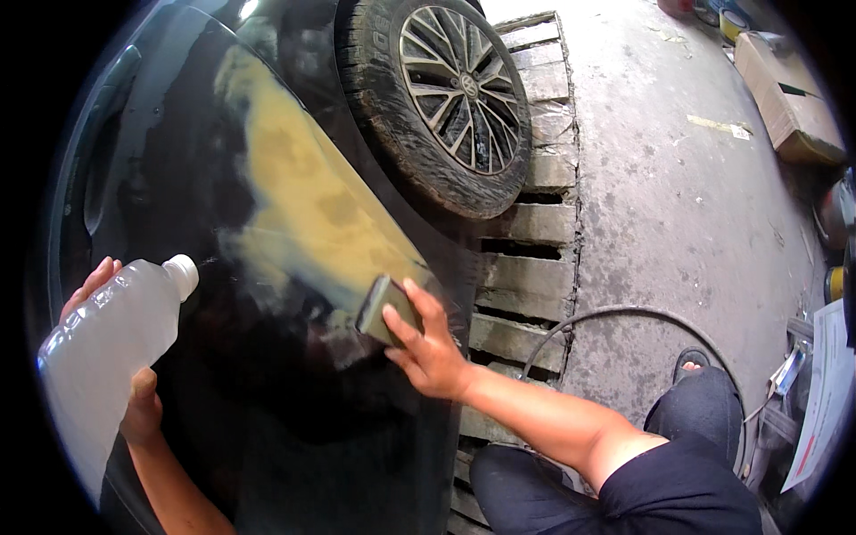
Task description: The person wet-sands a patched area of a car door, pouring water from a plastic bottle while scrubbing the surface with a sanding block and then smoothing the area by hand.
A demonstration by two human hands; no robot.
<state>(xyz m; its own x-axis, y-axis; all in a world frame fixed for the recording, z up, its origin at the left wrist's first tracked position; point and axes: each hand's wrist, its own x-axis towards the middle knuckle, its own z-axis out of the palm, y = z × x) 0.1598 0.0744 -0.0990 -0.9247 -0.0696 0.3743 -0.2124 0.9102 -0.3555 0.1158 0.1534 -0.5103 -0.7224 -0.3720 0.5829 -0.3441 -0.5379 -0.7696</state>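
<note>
My right hand (432, 352) grips a green sanding block (386, 310) against a dark car panel (285, 428), at the lower edge of a long patch of yellowish filler (312, 196) with blurred, greyish borders. My left hand (138, 401) holds a large translucent plastic bottle (111, 339) with a white cap at the left, tilted toward the right over the panel. My fingertips show behind the bottle.
A car wheel (455, 89) sits above the panel. Beside the car are a slatted concrete drain cover (526, 276), a grey floor (660, 223) and a black hose (642, 312). Cardboard boxes (789, 98), cans and a white sheet (816, 392) line the right.
</note>
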